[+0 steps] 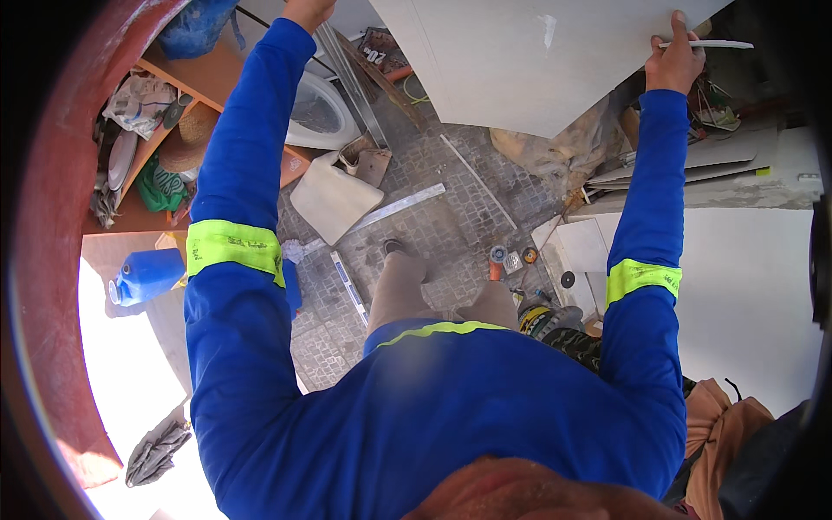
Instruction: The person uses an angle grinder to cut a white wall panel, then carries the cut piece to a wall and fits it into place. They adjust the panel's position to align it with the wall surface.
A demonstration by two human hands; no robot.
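Pinching a thin strip (724,43) at the edge of the board (520,61) up ahead, the right hand (676,62) could snap the strip by bending it too far, while the left hand (309,10), cut off above, shows no grip I can tell.

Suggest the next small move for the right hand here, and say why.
Probably set aside the thin white strip in the right hand: it juts out sideways, and that hand is at the edge of the large flat pale-grey panel, so freeing it might allow a firmer hold. The left hand is cut off by the frame, its grip unclear.
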